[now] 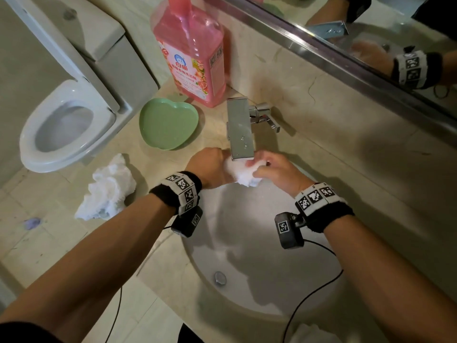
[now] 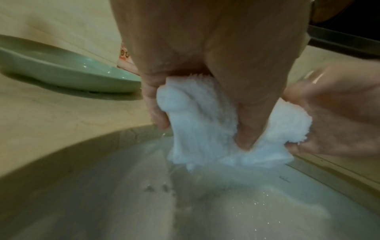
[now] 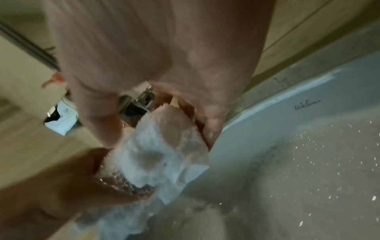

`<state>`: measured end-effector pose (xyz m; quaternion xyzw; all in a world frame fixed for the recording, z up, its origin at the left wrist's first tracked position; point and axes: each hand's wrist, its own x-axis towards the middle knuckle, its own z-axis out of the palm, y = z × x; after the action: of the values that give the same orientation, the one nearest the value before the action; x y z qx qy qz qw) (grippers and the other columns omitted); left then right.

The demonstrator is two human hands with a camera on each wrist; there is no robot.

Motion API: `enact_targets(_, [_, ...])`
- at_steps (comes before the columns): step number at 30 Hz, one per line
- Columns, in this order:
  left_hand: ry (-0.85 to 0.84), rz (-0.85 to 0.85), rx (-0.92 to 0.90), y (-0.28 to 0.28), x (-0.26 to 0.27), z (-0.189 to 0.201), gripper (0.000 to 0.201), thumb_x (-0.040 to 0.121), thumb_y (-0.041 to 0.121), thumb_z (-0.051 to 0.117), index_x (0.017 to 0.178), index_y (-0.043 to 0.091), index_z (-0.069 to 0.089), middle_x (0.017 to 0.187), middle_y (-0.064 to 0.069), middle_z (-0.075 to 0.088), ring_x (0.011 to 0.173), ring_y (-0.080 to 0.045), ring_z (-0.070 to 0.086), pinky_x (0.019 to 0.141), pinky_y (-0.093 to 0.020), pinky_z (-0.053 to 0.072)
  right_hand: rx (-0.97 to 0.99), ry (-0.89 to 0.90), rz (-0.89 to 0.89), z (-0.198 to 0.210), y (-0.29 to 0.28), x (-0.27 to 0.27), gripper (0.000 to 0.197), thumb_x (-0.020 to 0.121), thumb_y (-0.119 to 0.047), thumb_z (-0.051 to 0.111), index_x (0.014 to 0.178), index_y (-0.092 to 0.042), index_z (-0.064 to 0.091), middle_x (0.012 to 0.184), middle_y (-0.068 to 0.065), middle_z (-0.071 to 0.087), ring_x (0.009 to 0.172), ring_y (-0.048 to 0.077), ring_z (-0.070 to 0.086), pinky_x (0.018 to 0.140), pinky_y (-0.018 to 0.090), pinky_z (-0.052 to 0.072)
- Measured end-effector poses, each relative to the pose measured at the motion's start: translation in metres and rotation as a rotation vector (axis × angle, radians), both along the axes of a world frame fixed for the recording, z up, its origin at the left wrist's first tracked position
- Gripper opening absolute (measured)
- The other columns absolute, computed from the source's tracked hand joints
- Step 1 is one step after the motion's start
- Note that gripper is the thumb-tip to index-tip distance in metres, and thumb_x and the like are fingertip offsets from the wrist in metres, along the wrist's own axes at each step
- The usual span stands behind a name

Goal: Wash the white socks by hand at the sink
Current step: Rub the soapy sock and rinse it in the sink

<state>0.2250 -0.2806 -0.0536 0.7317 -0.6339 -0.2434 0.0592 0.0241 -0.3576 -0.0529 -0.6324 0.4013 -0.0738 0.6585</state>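
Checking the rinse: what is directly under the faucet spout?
Under the faucet spout, the left hand and right hand grip a white sock above the sink. The outlet itself is hidden.

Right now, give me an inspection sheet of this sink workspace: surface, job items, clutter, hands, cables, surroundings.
Surface: beige stone counter; white sink wet, drain plug visible.
Job's things: white sock held under the faucet; crumpled white fabric on the counter edge; pink detergent bottle upright behind.
Clutter: green heart-shaped dish.
Hands: left hand and right hand both grip the sock.
Cables: black cable from the right wrist camera hangs over the sink.
Surroundings: toilet to the left, mirror behind.
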Motion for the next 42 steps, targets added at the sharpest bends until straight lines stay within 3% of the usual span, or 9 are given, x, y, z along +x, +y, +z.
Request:
enact_targets(7, [0.013, -0.041, 0.073, 0.004, -0.012, 0.005, 0.073, 0.072, 0.053, 0.075, 0.136, 0.026, 0.051, 0.119, -0.004, 0.059, 0.096, -0.028, 0.063, 0.083, -0.039, 0.054, -0.358, 0.326, 0.236, -0.012, 0.001, 0.012, 0.052, 0.075, -0.021, 0.077, 0.124, -0.013, 0.063, 0.11, 0.003, 0.069, 0.102, 0.024, 0.065, 0.075, 0.02, 0.045])
enact_targets(11, [0.446, 0.115, 0.341, 0.002, -0.009, -0.002, 0.078, 0.058, 0.038, 0.09, 0.125, 0.025, 0.052, 0.112, 0.006, 0.068, 0.101, -0.018, 0.065, 0.093, -0.038, 0.052, -0.702, 0.289, 0.118, -0.008, 0.012, 0.016, 0.028, 0.075, -0.008, 0.076, 0.103, -0.006, 0.071, 0.096, 0.014, 0.073, 0.088, 0.031, 0.068, 0.072, 0.024, 0.04])
enact_targets(15, [0.408, 0.105, 0.396, -0.004, -0.009, -0.008, 0.044, 0.062, 0.045, 0.081, 0.103, 0.043, 0.066, 0.101, 0.019, 0.069, 0.101, -0.011, 0.064, 0.092, -0.028, 0.046, -0.815, 0.165, 0.005, -0.012, 0.016, 0.013, 0.023, 0.065, -0.001, 0.081, 0.086, -0.004, 0.072, 0.082, 0.014, 0.07, 0.074, 0.028, 0.066, 0.069, 0.013, 0.032])
enact_targets(20, [0.151, -0.073, 0.215, -0.003, -0.015, -0.014, 0.042, 0.079, 0.027, 0.067, 0.12, 0.02, 0.062, 0.124, -0.005, 0.063, 0.118, -0.025, 0.056, 0.093, -0.02, 0.039, -0.405, 0.225, 0.072, -0.013, 0.007, 0.007, 0.043, 0.057, -0.023, 0.086, 0.088, -0.035, 0.058, 0.106, 0.004, 0.063, 0.088, 0.018, 0.06, 0.076, 0.025, 0.051])
enact_targets(24, [0.097, -0.068, 0.087, -0.006, -0.02, -0.003, 0.043, 0.085, 0.018, 0.058, 0.127, 0.019, 0.059, 0.124, -0.013, 0.06, 0.106, -0.033, 0.061, 0.089, -0.04, 0.053, 0.106, 0.202, 0.064, -0.014, 0.0, 0.01, 0.089, 0.048, -0.028, 0.091, 0.122, -0.032, 0.042, 0.123, 0.002, 0.059, 0.105, 0.019, 0.064, 0.071, 0.035, 0.06])
enact_targets(27, [-0.075, -0.111, 0.114, -0.007, -0.026, 0.006, 0.026, 0.084, 0.02, 0.057, 0.109, 0.016, 0.064, 0.106, -0.011, 0.066, 0.09, -0.032, 0.066, 0.067, -0.031, 0.048, 0.059, 0.318, 0.116, -0.014, 0.003, 0.02, 0.088, 0.058, -0.024, 0.09, 0.135, -0.028, 0.046, 0.118, -0.001, 0.059, 0.1, 0.023, 0.067, 0.064, 0.042, 0.063])
enact_targets(34, [-0.168, -0.021, 0.18, -0.015, -0.037, 0.016, 0.015, 0.093, 0.021, 0.053, 0.078, 0.015, 0.052, 0.091, -0.006, 0.067, 0.075, -0.029, 0.059, 0.067, -0.032, 0.049, -0.562, 0.604, 0.456, -0.014, 0.005, 0.039, 0.043, 0.074, -0.048, 0.077, 0.109, -0.025, 0.069, 0.104, -0.004, 0.07, 0.094, 0.018, 0.065, 0.087, 0.031, 0.054])
enact_targets(38, [-0.065, 0.054, 0.177, -0.018, -0.044, 0.013, 0.029, 0.097, 0.029, 0.045, 0.107, 0.012, 0.066, 0.103, -0.009, 0.07, 0.091, -0.032, 0.065, 0.081, -0.037, 0.057, -0.719, 0.694, 0.47, -0.019, 0.008, 0.04, 0.011, 0.087, -0.03, 0.061, 0.081, -0.021, 0.061, 0.075, -0.005, 0.056, 0.086, 0.023, 0.067, 0.07, 0.027, 0.041])
enact_targets(42, [-0.134, -0.129, 0.212, -0.02, -0.045, 0.006, 0.038, 0.089, 0.036, 0.056, 0.126, 0.028, 0.059, 0.117, -0.005, 0.068, 0.099, -0.029, 0.067, 0.08, -0.035, 0.059, -0.827, 0.743, 0.45, -0.023, 0.015, 0.038, 0.027, 0.086, -0.015, 0.059, 0.065, -0.022, 0.044, 0.06, -0.009, 0.039, 0.074, 0.022, 0.063, 0.063, 0.027, 0.037])
